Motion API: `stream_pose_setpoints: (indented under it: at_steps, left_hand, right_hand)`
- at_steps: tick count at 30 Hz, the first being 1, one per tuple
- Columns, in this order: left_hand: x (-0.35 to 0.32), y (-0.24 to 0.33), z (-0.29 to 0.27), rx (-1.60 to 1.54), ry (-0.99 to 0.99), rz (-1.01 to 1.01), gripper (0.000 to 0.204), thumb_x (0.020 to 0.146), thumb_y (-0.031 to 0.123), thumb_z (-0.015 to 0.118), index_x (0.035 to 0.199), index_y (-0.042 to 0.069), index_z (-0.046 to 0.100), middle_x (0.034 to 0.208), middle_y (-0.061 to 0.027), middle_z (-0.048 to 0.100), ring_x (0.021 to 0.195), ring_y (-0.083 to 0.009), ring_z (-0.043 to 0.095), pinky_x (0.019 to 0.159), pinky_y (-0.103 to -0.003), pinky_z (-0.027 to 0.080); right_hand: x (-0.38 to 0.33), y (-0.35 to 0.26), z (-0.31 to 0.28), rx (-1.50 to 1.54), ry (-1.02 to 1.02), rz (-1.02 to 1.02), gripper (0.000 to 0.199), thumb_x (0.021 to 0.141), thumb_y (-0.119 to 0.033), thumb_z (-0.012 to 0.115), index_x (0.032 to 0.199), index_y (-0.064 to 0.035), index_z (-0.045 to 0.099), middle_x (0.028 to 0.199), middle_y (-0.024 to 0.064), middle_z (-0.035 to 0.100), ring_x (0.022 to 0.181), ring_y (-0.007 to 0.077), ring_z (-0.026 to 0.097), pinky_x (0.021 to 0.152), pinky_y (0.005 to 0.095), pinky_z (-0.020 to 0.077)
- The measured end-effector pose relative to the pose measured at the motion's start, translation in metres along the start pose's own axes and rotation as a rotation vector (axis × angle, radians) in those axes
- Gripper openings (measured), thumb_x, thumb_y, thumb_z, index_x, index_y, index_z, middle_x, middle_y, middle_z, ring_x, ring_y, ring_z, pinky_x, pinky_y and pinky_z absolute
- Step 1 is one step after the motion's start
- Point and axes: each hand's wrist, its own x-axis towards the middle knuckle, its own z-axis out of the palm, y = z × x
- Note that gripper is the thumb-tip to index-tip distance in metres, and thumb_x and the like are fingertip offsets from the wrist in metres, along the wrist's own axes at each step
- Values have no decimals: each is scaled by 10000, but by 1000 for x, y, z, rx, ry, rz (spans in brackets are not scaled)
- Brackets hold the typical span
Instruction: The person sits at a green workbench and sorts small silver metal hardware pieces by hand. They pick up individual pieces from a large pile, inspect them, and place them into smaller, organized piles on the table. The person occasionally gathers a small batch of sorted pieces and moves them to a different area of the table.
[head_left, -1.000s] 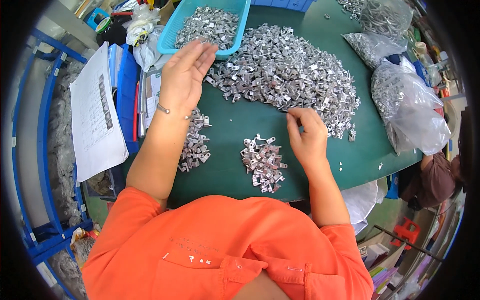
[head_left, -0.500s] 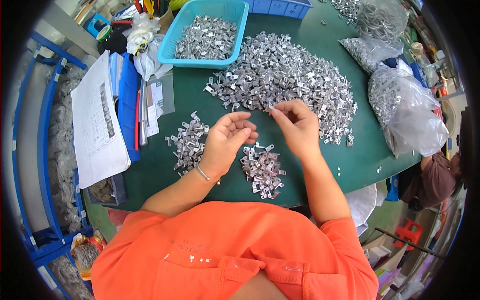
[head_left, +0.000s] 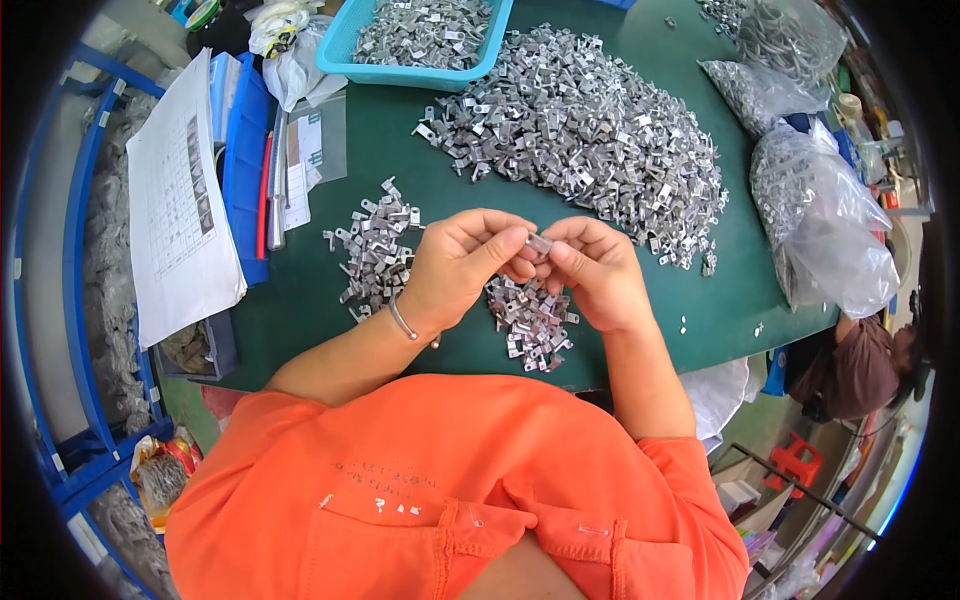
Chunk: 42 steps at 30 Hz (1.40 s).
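Over a green table (head_left: 330,300) strewn with metal clips: left hand (head_left: 462,262) and right hand (head_left: 592,270) pinching one small metal clip (head_left: 539,243) together, above a small pile (head_left: 530,320); blue shelving (head_left: 60,330) at left.

I sat in a small-parts workshop. Beyond my left hand (head_left: 455,265) lay a green work table (head_left: 330,290) heaped with loose metal clips (head_left: 590,125) and a blue bin (head_left: 420,35) holding more. Clear bags of parts (head_left: 820,215) were stacked past my right hand (head_left: 595,270), and blue shelving (head_left: 85,180) stood off to my left.
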Motion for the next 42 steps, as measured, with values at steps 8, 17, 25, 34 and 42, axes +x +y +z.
stream_pose_setpoints:
  at_steps: [8, 17, 25, 34, 42]
  left_hand:
    - [0, 0, -2, 815, -126, 318, 147, 774, -113, 622, 848, 0, 679, 911, -95, 691, 826, -159, 669, 719, -259, 547]
    - [0, -2, 4, 851, -135, 532, 193, 735, -113, 679, 871, 23, 681, 911, -90, 697, 830, -180, 676, 721, -265, 548]
    - [-5, -6, 4, 557, -185, 275, 166, 843, -141, 552, 958, -40, 617, 1048, -113, 602, 930, -170, 643, 815, -277, 549]
    - [-11, -22, -5, 622, -41, 145, 306, 974, 40, 478, 1273, -21, 482, 1279, -142, 564, 1220, -204, 524, 1044, -318, 392]
    - [-14, -48, 16, 1094, -11, 451, 399, 987, 242, 447, 1281, -24, 481, 1262, -232, 528, 1161, -386, 508, 1015, -441, 381]
  right_hand:
    - [-10, -1, -12, -907, 87, -654, 160, 798, 101, 630, 905, -14, 659, 910, 110, 680, 835, 233, 667, 727, 305, 533]
    - [-32, 18, 3, -859, 188, -548, 206, 775, 36, 730, 967, -2, 663, 895, 104, 690, 761, 189, 668, 666, 280, 532]
    - [-31, 24, 1, -789, 243, -719, 178, 732, 74, 736, 877, -8, 675, 850, 99, 692, 742, 193, 663, 646, 272, 527]
    - [-62, 20, -12, -1221, -17, -655, 612, 723, -255, 801, 1237, -21, 566, 1366, 235, 467, 1231, 419, 480, 1002, 476, 413]
    - [-32, 70, 8, -1285, 111, -746, 903, 691, -183, 760, 1391, 92, 260, 1395, 340, 333, 1301, 521, 341, 1090, 587, 279]
